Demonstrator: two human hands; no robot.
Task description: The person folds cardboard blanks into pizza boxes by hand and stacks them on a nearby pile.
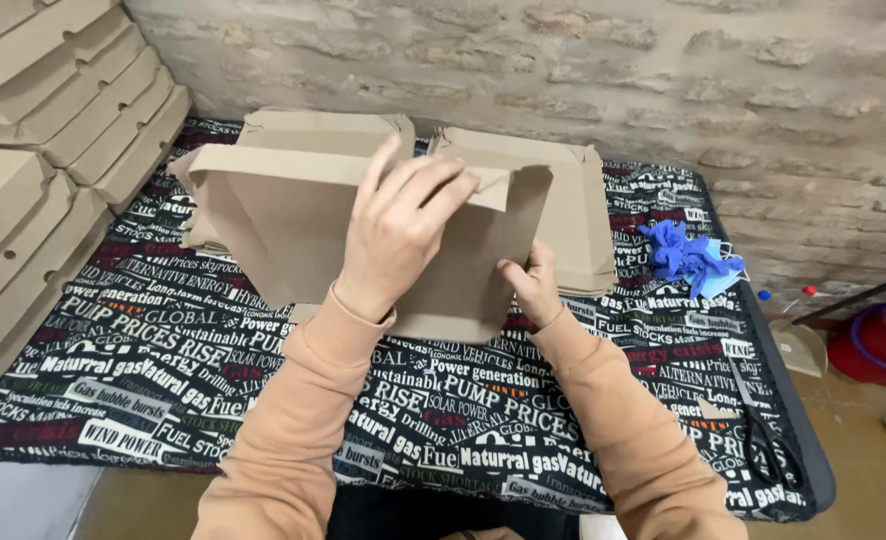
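A brown cardboard box blank (pixel 273 215), partly folded, stands tilted up over the middle of the table. My left hand (pixel 398 225) lies flat on its raised panel, fingers spread near the top fold. My right hand (pixel 533 285) grips the blank's lower right edge, thumb on the front. Beneath and behind it lies a stack of flat brown blanks (pixel 578 225). Both arms wear peach sleeves.
Folded brown boxes (pixel 58 110) are piled high at the left. A black cloth with printed lettering (pixel 443 410) covers the table. Crumpled blue gloves (pixel 688 255) lie at the right edge. A stone wall (pixel 663 70) rises behind; a red tub (pixel 883 340) sits on the floor.
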